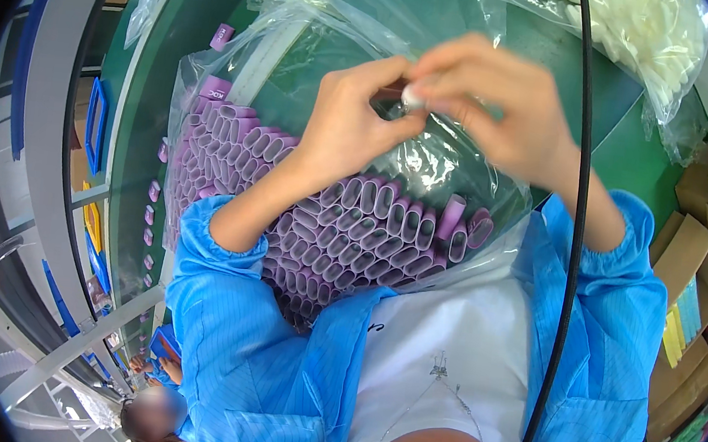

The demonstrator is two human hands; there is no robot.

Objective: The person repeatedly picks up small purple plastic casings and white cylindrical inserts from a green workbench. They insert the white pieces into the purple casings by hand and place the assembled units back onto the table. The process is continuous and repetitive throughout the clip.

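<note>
Clear bag [213, 85] of purple sleeves [352, 238] under hands.

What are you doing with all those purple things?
A person in a blue coat holds a small white piece between both hands, the left hand and the right hand, above a clear bag of purple tubes. Another bag of white pieces lies on the green table.

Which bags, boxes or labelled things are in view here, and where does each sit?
Clear plastic bag of purple oval sleeves: centre, under both hands.
Clear bag of white pieces: top right.
Brown cardboard boxes: right edge, flaps open.
Yellow and pale-blue flat packs: inside the boxes.
</note>
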